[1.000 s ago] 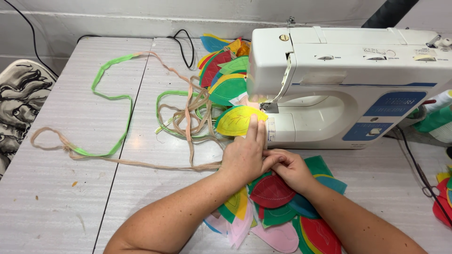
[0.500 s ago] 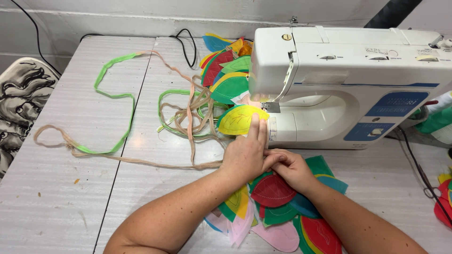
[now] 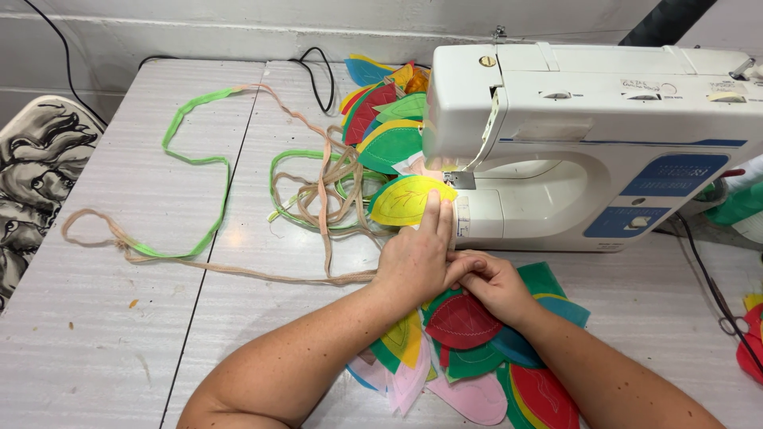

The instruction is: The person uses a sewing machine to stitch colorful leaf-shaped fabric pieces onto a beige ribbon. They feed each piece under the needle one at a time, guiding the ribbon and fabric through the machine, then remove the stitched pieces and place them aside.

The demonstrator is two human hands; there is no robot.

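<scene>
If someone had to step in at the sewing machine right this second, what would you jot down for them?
Left hand: flat on the table, fingers pressing the yellow leaf at the needle of the white sewing machine.
Right hand: beside it, fingertips pinched at the left thumb, over the pile of loose leaves.
Done: sewn leaves bunch behind the machine, on green and beige tape trailing left across the table.
Left: the pile in front is not yet joined.

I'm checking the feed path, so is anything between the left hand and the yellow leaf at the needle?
Nothing visible. The left hand already lies with its fingers flat on the yellow leaf, which reaches to the presser foot of the sewing machine. The right hand rests just behind, touching the left.
</scene>
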